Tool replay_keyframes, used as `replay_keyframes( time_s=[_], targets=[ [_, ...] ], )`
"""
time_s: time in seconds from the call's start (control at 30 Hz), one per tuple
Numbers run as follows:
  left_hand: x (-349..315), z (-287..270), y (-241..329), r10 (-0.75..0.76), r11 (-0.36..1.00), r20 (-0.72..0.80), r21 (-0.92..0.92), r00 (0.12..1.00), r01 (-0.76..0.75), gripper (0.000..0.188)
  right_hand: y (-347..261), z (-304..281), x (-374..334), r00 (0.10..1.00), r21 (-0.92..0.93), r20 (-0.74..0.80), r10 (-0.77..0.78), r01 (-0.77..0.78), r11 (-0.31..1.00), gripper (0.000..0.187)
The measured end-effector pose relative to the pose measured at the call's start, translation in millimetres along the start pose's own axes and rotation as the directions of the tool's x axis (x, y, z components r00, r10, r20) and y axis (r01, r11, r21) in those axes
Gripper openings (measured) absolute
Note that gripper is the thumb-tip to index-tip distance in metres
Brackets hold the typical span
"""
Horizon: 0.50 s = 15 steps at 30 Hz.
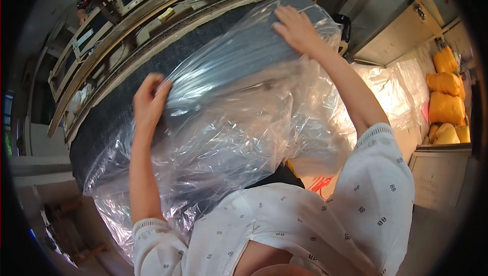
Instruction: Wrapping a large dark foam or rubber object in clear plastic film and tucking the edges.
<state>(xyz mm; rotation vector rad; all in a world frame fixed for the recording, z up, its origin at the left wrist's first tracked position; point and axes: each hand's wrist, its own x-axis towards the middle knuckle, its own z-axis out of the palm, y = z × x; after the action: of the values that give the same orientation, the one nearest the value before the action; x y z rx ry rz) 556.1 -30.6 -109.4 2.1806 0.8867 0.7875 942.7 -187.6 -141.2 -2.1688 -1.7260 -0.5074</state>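
Note:
A large clear plastic sheet (239,144) lies wrinkled across a dark padded bed (109,121) and hangs over its near side towards my body. At the sheet's left part, my left hand (151,98) pinches its upper edge, and taut creases fan out from the fingers to the right. Farther off, on the right, my right hand (296,29) rests on the plastic near the far end of the bed. Its fingers are stretched out and slightly apart. Part of the dark surface shows bare beyond the sheet's upper edge.
Long metal rails and a frame (117,27) run along the far side. Behind them, at top left, another person's hand (82,16) shows. Yellow bundles (447,106) stack on a shelf at right, by a wooden panel (399,29). More shiny plastic (391,90) lies right of the bed.

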Motion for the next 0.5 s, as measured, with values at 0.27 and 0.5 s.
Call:
replay_keyframes(
  time_s=[0.27, 0.5],
  targets=[
    [-159, -193, -44, -0.276, 0.918, -0.094, 0.27, 0.957, 0.291, 0.014, -141, -35, -28, 0.957, 0.298, 0.092, -0.273, 0.235, 0.925, 0.058],
    [-184, -193, -44, -0.215, 0.946, -0.173, 0.206, 0.961, 0.249, 0.011, -141, -17, 5, 0.959, 0.244, 0.152, -0.238, 0.197, 0.95, 0.056]
  ],
)
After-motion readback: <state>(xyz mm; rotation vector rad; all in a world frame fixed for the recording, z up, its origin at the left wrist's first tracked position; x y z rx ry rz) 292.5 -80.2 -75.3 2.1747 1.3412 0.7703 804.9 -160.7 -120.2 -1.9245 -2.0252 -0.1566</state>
